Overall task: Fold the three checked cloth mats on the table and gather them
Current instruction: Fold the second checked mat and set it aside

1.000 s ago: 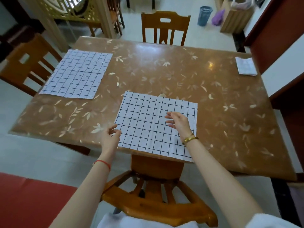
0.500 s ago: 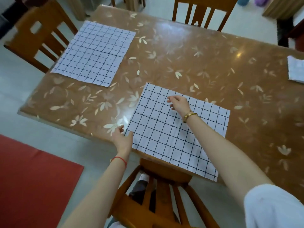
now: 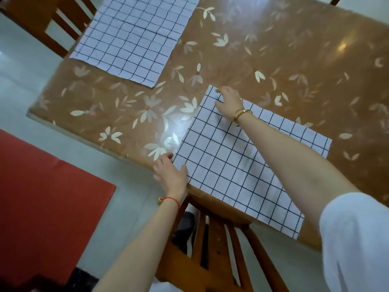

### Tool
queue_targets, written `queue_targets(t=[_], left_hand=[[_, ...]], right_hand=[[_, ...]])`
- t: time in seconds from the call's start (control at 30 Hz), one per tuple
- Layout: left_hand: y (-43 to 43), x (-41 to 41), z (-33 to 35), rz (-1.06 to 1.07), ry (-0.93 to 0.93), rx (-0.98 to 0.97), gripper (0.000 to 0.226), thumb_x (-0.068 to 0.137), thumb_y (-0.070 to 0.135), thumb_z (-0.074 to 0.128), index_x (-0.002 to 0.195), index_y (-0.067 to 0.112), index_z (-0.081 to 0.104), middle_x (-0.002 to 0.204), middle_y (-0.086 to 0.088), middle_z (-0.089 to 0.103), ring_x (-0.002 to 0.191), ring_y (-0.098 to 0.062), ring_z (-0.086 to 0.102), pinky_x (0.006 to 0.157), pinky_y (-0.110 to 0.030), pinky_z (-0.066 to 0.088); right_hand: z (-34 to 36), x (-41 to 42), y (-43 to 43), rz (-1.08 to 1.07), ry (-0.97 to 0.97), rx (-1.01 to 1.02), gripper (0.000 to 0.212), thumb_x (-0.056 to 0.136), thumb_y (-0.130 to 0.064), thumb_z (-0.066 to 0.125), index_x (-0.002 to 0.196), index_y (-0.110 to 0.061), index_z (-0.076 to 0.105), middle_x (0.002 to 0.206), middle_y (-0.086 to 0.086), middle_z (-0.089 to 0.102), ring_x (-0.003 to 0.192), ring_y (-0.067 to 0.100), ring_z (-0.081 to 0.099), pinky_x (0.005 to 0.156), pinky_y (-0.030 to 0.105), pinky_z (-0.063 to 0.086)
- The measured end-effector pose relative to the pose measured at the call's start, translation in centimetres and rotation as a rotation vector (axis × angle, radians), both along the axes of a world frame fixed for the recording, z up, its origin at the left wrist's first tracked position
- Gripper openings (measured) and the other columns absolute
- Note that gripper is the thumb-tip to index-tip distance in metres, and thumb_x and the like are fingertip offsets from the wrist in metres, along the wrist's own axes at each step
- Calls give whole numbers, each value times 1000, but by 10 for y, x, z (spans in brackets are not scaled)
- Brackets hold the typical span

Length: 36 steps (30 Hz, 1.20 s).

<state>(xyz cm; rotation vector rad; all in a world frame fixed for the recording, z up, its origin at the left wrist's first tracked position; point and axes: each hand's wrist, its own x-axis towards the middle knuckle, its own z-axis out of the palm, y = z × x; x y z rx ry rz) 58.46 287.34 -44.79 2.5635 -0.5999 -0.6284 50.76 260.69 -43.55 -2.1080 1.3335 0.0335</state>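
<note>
The near checked mat (image 3: 237, 169) lies flat on the brown table (image 3: 273, 60), its near edge hanging over the table's rim. My left hand (image 3: 170, 173) is at its near-left corner, thumb on the cloth and fingers spread beside the edge. My right hand (image 3: 229, 100) reaches across to the far-left corner, where its blurred fingertips touch the cloth. A second checked mat (image 3: 130, 36) is spread flat at the table's far left. Only these two mats are in view.
A wooden chair (image 3: 212, 249) stands pushed in below the near mat. Another chair (image 3: 48, 24) is at the far left side. A red floor mat (image 3: 42, 199) covers the floor on the left.
My right hand slid from the mat's middle to its far-left corner. My left hand stayed at the near-left corner. The view tilted down and left, so the folded cloth at right left the picture.
</note>
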Motion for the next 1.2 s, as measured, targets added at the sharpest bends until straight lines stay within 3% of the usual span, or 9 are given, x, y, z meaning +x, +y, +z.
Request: queue_targets(t=[0.2,0.47,0.6,0.7,0.77,0.83,0.97,1.07,1.2], left_hand=[[0,6,-3,-6,11,30,30,78,24,72,103,17,57,107,0,56,106,-23,46,90,-38,34],[-2,11,-3,19,80,73,11,80,25,69,88,19,65,105,0,56,103,-22,44,82,-32,27],[2,11,2,33,94,19,8,82,19,68,85,18,61,95,2,59,89,-16,42,88,-35,33],[4,14,15,100,162,-126,15,83,13,67,93,15,56,85,4,58,80,-17,48,99,-41,36],[1,19,27,113,173,-202,22,83,13,69,102,14,58,92,5,57,87,-17,50,99,-39,39],[-4,24,41,93,194,-273,25,85,14,69,109,12,61,98,5,56,96,-15,50,93,-27,39],[-15,36,66,2,200,-394,21,91,18,65,110,9,65,99,6,60,100,-12,55,86,-19,37],[-23,42,91,-79,141,-471,11,92,21,64,100,13,67,92,8,62,94,-11,56,77,-20,36],[-36,43,129,-199,81,-570,11,91,23,64,95,14,69,83,6,63,84,-12,57,72,-25,40]], right_hand=[[-8,19,-17,17,139,-24,58,94,-24,52,148,-18,32,152,10,34,138,33,31,111,45,29],[-4,20,-22,50,211,-43,41,86,-22,56,127,-16,52,127,12,54,120,33,49,104,44,29],[9,7,-20,23,113,-42,18,79,-17,54,93,-20,65,100,8,64,103,31,55,93,39,32],[27,-11,-15,-34,-19,-69,14,77,-12,57,72,-23,51,85,3,50,87,24,47,76,30,33],[41,-26,-9,-97,-133,-78,10,79,-6,56,78,-16,53,77,-2,46,77,20,44,61,23,33],[57,-45,-1,-158,-216,-93,10,81,-4,55,84,-13,55,72,-2,48,66,17,43,55,22,33],[85,-85,15,-206,-261,-197,19,80,-4,53,95,-16,56,76,-1,54,74,19,46,63,27,35],[114,-117,31,-186,-233,-248,31,82,0,52,109,-15,57,70,0,51,61,16,45,61,25,36],[148,-157,54,-197,-199,-379,20,86,-6,56,105,-8,62,96,8,62,91,25,58,80,33,48]])
